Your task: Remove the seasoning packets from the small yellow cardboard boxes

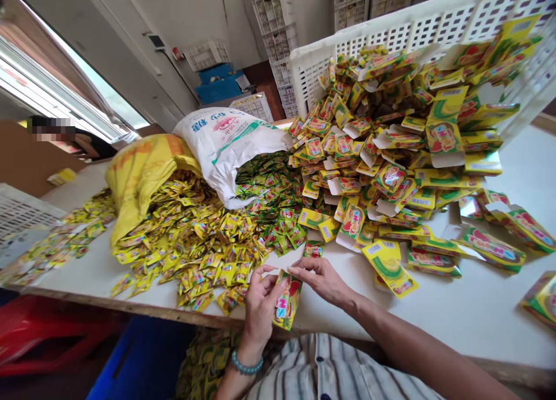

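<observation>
Near the table's front edge, my left hand [262, 298] is closed around a small yellow and green printed box [287, 301], thumb on its front. The fingers of my right hand [319, 278] are pinched together at the box's top end; whether they grip its flap or something small is hard to make out. Yellow sachets [208, 249] lie heaped left of my hands, and green sachets [278, 197] are piled behind them. To the right, many similar boxes [391, 180], several with open flaps, spill from a white crate [313, 70].
A yellow sack [143, 168] and a white sack [226, 145] lie on the white table [339, 296]. Below the edge are a blue bin [143, 359] and a red stool [43, 330]. Another person [87, 142] is at the far left. Crates [278, 35] are stacked behind.
</observation>
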The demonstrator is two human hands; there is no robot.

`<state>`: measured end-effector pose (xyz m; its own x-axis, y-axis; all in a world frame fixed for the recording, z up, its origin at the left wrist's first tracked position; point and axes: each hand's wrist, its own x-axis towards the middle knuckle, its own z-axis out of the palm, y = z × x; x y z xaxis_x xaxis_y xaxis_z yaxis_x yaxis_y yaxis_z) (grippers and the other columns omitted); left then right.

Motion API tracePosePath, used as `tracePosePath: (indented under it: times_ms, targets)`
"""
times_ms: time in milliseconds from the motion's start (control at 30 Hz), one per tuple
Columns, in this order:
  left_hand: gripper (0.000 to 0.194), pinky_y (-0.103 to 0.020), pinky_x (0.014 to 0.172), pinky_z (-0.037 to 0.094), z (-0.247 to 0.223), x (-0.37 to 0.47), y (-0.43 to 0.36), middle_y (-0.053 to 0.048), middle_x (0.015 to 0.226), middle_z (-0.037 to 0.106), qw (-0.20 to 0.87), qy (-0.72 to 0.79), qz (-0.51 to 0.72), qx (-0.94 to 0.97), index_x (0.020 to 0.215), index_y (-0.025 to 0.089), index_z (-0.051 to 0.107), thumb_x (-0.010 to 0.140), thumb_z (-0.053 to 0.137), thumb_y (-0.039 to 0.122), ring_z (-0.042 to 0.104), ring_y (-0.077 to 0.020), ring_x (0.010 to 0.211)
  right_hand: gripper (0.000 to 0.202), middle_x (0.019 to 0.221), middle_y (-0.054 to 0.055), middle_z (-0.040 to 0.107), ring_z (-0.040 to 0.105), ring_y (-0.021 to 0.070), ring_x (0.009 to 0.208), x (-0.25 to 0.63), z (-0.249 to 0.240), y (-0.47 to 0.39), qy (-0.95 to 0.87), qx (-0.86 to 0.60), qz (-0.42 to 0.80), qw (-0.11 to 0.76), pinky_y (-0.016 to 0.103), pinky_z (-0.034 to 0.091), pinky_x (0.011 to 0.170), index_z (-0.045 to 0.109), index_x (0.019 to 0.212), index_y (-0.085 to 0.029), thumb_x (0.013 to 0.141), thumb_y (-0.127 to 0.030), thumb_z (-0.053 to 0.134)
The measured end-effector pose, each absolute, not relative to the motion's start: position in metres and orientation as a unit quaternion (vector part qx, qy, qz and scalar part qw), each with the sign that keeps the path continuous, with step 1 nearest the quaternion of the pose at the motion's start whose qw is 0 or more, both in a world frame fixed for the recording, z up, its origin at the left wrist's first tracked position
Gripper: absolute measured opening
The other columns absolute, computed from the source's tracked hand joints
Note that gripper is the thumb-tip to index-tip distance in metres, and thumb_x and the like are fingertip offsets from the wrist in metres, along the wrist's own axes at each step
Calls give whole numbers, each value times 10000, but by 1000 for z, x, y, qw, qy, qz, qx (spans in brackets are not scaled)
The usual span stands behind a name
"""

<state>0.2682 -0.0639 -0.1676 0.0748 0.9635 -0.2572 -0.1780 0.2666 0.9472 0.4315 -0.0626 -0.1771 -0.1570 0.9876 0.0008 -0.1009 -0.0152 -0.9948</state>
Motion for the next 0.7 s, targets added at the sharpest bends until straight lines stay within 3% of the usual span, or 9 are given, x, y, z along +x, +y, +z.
tracePosePath:
  times_ms: [200,367,567,700]
  targets:
    - [416,-270,689,511,-168,268,-64,-15,790,706,602,511,426,441,1005,203,484,706,758,298,670,-165,699,349,635,8,631,523,124,586,428,-180,-60,-434,-435,612,498,239,370,562,672,717,-141,692,-480,751]
    - [453,-266,678,516,-165,264,-62,-33,812,713,603,515,396,464,1057,191,509,703,767,305,661,-163,691,375,635,11,627,492,116,588,438,-181,-55,-403,-419,664,470,250,366,590,707,703,-126,639,-489,779]
    - [407,-259,658,518,-163,262,-63,-49,860,719,606,513,429,431,1031,180,558,710,756,333,663,-164,698,368,657,11,641,526,142,655,440,-176,-60,-435,-376,672,467,274,408,674,727,694,-150,778,-503,663]
    - [410,-267,675,517,-156,260,-63,-47,840,719,631,496,443,400,1039,184,543,713,752,318,676,-177,711,308,819,45,705,583,178,778,432,-171,-68,-545,-394,547,499,303,435,757,763,865,-200,856,-464,604]
